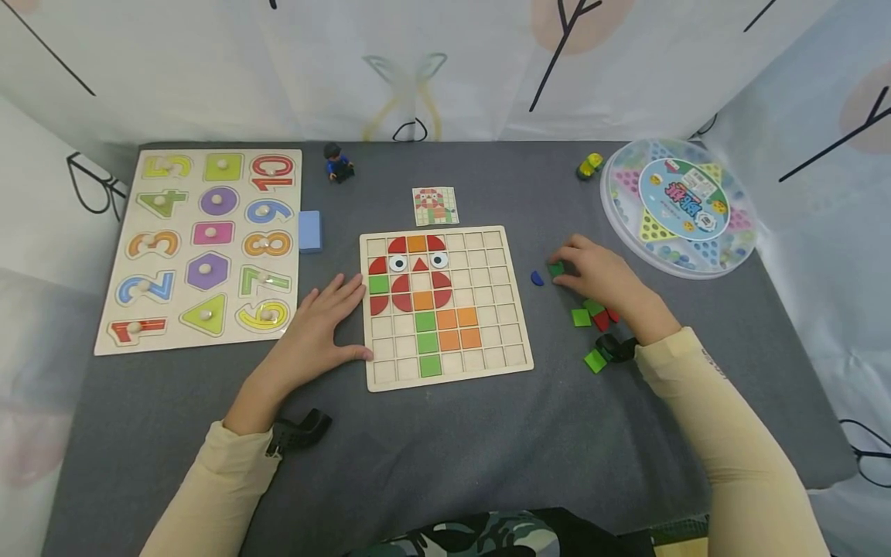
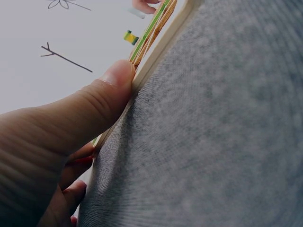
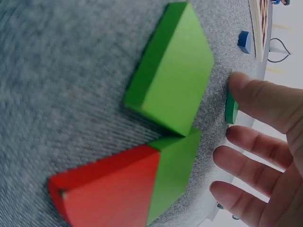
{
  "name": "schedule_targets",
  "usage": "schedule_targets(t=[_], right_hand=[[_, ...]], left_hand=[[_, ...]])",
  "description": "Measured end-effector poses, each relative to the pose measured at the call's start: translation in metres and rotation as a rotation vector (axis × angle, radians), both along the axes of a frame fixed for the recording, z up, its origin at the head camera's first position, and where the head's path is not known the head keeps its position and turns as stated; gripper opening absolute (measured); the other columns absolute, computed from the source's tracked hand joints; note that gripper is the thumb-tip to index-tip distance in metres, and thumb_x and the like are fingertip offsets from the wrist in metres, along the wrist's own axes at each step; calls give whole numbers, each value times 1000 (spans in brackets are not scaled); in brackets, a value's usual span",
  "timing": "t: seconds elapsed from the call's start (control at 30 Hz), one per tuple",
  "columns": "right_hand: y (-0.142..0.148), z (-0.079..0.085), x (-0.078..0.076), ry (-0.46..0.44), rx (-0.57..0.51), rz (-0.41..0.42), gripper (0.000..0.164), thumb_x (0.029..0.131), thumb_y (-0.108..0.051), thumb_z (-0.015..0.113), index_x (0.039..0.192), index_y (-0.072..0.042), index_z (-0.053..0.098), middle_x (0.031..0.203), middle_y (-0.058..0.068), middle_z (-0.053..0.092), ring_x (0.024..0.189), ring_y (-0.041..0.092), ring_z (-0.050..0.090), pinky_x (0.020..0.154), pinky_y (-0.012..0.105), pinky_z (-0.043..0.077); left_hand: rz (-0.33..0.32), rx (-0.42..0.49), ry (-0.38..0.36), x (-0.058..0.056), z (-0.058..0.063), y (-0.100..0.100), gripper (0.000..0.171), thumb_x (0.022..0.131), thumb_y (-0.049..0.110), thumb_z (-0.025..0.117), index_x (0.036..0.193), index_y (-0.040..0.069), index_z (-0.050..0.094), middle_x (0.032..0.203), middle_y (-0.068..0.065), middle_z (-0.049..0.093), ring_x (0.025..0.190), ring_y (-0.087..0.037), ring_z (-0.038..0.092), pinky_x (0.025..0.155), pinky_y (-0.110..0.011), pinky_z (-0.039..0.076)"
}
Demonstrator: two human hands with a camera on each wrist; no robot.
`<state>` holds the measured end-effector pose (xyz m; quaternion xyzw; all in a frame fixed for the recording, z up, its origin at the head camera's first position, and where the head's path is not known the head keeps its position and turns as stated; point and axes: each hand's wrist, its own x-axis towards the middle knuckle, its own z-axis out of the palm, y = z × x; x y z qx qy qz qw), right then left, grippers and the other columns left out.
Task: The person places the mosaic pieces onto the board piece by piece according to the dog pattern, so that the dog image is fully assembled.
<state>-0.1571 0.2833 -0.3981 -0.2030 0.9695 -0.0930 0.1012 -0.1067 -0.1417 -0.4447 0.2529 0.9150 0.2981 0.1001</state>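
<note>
My left hand (image 1: 316,329) lies with fingers spread along the left edge of a wooden grid board (image 1: 493,336). In the left wrist view its thumb (image 2: 120,75) touches the board's rim. On the board, red, orange and green pieces and two eye pieces form part of a figure. Right of the board, my right hand (image 1: 605,275) pinches a dark green piece (image 1: 556,268) between thumb and fingers, low at the cloth. Beside it lie a blue half-round piece (image 1: 537,278), green squares (image 1: 581,318) and red pieces (image 1: 602,321).
A number-and-shape puzzle board (image 1: 188,209) lies at left, with a blue block (image 1: 310,232) by its edge. A small pattern card (image 1: 435,206) is behind the grid board. Toy figures (image 1: 338,164) and a round game box (image 1: 678,209) stand toward the back.
</note>
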Motion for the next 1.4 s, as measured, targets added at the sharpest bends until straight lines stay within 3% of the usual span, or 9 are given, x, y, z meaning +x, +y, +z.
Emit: schedule_targets(t=[0.2,0.4,0.57,0.73,0.8,0.93,1.1,1.23,1.4], right_hand=[[-1,0,0,-17,-10,0,30,80,-10,66,109,-11,61,108,9,51,89,24,55,72,41,46],[-6,-1,0,-42,-3,-160,42,80,-24,67,116,-6,56,106,11,54,96,25,54,78,43,44],[-13,-1,1,-28,18,-225,32,81,-23,64,108,-5,61,99,11,56,89,25,56,72,43,45],[-23,3,11,37,-33,-263,28,82,-23,62,104,-7,62,93,9,58,75,22,55,62,39,44],[-33,7,19,78,-71,-242,27,81,-24,61,103,-8,62,90,7,59,68,20,53,56,36,43],[-64,15,35,128,-123,-95,23,80,-22,63,100,-9,63,86,4,59,64,15,51,53,32,42],[-96,10,46,109,-61,66,23,77,-22,66,97,-10,64,86,1,62,70,14,54,59,31,47],[-105,2,49,102,-22,121,26,76,-23,68,99,-11,64,90,1,63,79,15,58,64,32,49],[-108,-1,50,82,-21,123,26,77,-20,69,101,-12,66,90,0,61,80,15,58,64,31,49]], left_hand=[[-1,3,-1,0,0,-1,102,62,45,76,142,12,23,148,-5,19,137,-26,8,105,-54,6],[-1,4,-4,0,-1,-1,101,62,46,76,142,13,23,148,-5,19,137,-26,8,105,-53,6],[-1,7,-2,0,-1,-1,101,62,46,76,142,13,23,148,-5,19,137,-26,8,105,-54,6],[-1,2,-2,0,-1,-1,102,62,46,76,142,13,23,148,-4,19,137,-26,7,105,-54,6],[0,-1,-3,1,0,-1,102,62,46,76,142,13,22,148,-4,18,137,-26,7,105,-53,6],[1,1,1,0,0,-2,102,62,46,76,142,13,23,148,-4,18,137,-25,7,105,-53,6],[2,3,12,0,-1,-2,101,61,46,76,142,12,24,148,-5,19,137,-26,8,105,-54,6],[-1,4,19,0,-2,-2,101,61,47,76,142,13,24,147,-5,20,137,-25,8,105,-54,6],[0,11,11,0,-1,-1,101,61,46,76,142,13,24,147,-4,19,137,-25,8,105,-53,6]])
